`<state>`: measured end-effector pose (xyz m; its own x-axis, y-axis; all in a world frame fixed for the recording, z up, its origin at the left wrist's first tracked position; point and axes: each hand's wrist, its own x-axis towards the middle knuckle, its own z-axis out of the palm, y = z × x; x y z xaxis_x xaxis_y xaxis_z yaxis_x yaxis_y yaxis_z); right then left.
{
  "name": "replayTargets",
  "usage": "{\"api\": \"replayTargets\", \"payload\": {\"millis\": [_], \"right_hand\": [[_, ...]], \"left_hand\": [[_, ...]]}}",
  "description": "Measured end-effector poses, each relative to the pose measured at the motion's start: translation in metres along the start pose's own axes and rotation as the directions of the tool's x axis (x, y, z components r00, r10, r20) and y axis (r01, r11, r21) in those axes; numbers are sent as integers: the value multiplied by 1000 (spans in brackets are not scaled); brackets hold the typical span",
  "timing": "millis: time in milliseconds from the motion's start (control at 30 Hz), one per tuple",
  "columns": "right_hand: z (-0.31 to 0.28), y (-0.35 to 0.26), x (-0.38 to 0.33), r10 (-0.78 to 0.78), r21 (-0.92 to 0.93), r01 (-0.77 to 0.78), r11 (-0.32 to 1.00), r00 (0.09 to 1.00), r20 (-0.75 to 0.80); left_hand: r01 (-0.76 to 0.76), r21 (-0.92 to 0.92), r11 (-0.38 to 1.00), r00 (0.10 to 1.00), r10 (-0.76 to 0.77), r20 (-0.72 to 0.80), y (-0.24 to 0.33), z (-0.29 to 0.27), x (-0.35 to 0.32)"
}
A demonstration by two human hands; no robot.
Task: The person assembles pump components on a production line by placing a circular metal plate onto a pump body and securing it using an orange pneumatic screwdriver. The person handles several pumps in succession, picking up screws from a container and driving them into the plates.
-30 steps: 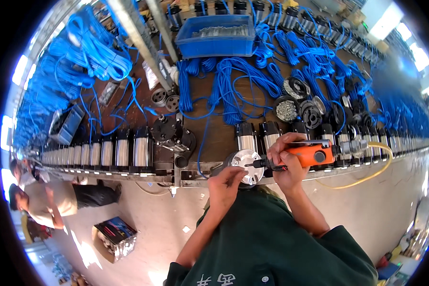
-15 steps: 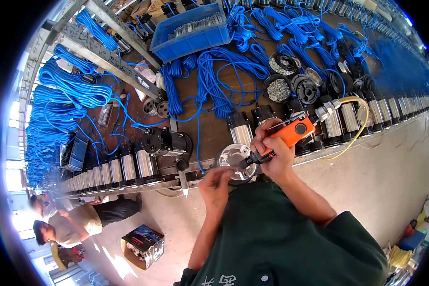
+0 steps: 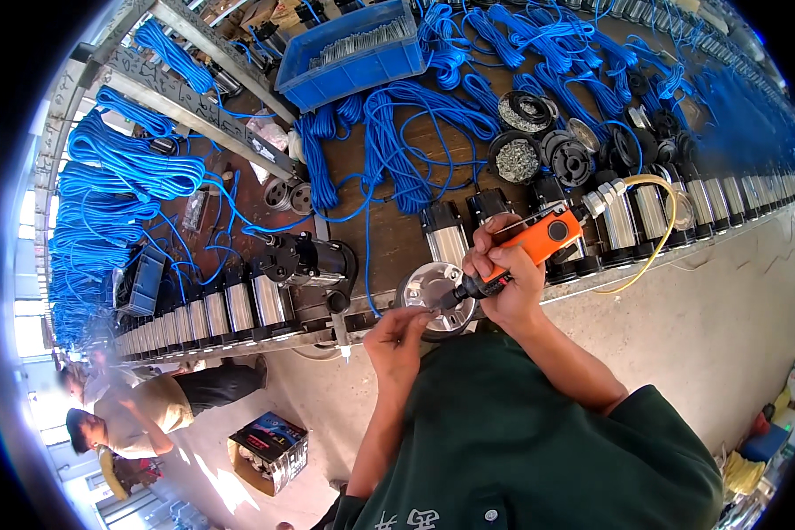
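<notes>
Driver tip (image 3: 448, 300) indistinct beside left fingers (image 3: 414, 321)

Bright; sun-streaked floor (image 3: 349, 402), left-edge glare

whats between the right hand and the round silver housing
In the head view, the black nose of the orange power tool lies there.

Metal cylinders (image 3: 449, 243) block passage beyond the orange tool (image 3: 536, 243).
</notes>
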<state>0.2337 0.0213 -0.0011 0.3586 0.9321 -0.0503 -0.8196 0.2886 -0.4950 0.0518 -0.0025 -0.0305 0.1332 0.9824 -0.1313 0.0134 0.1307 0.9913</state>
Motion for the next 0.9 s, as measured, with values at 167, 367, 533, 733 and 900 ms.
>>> {"api": "replayTargets", "payload": {"millis": [167, 367, 533, 733, 900], "right_hand": [[-1, 5, -2, -1, 45, 3, 999, 999, -38], [-12, 2, -3, -60, -13, 60, 998, 998, -23], [-4, -19, -13, -64, -73, 65, 995, 998, 26], [-11, -29, -23, -71, -197, 76, 977, 997, 32], [-12, -25, -26, -47, -230, 64, 971, 996, 78]], "left_hand": [[40, -26, 999, 999, -41, -14, 2, -2, 2], [-70, 333, 940, 992, 32, 119, 5, -12, 0], [-297, 419, 858, 935, 172, 309, 35, -3, -1], [-391, 540, 745, 898, 181, 401, 36, 5, -9], [-420, 638, 645, 904, 233, 359, 34, 13, -11]]}}
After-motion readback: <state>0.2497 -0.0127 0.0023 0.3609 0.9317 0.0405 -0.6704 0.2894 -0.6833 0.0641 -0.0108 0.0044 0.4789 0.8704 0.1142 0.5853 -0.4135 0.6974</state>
